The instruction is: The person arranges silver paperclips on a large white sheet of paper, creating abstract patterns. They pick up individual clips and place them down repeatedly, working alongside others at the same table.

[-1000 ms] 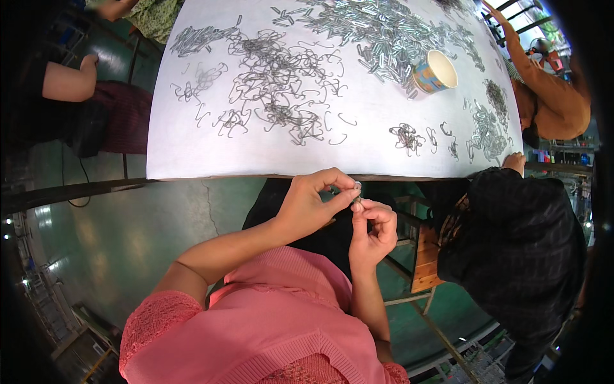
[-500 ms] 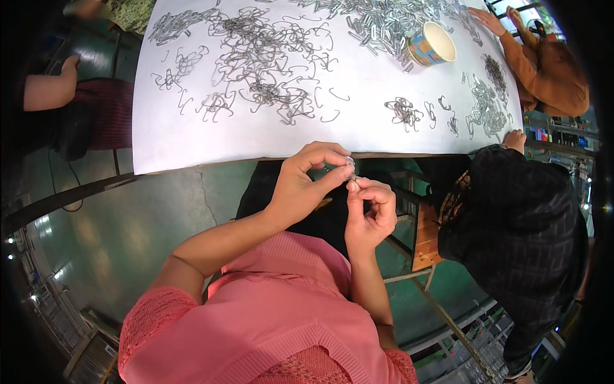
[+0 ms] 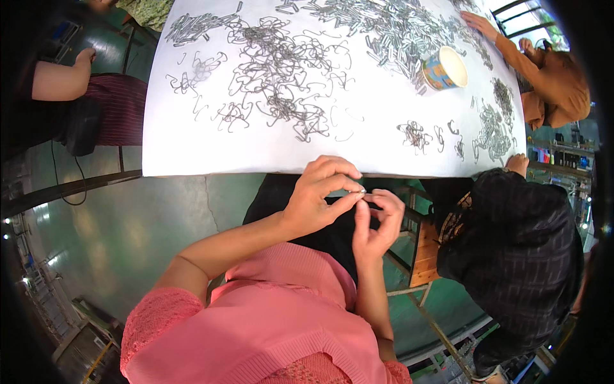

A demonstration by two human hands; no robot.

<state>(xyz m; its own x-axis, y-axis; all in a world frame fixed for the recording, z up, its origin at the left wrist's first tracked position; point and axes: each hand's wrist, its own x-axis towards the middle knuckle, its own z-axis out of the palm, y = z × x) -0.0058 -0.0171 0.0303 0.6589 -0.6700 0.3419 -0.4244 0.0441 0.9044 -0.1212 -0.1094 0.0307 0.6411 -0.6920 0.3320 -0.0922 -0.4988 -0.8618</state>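
Just off the table's near edge, my two hands meet at their fingertips. My left hand (image 3: pixel 323 195) pinches a small shiny metal piece (image 3: pixel 363 190) between thumb and fingers; most of it is hidden, so its shape cannot be told. My right hand (image 3: pixel 378 221) comes at the same piece from the right, thumb and forefinger closed against its end. Beyond them on the white tabletop (image 3: pixel 192 150) lies a loose heap of bent wire hooks (image 3: pixel 281 70). Farther right spreads a pile of oblong metal loops (image 3: pixel 390 32).
A paper cup (image 3: pixel 446 68) lies tipped by the loops. Smaller clusters of hooks (image 3: pixel 414 136) and loops (image 3: pixel 492 134) are at the right. A person in dark clothes (image 3: pixel 511 237) sits close on my right, another in brown (image 3: pixel 550 83) beyond. A wooden stool (image 3: pixel 424 253) stands between us.
My hands sit slightly lower and farther right in view, still together at the fingertips. The metal piece shows less between them. The table and everything on it appear shifted down and right.
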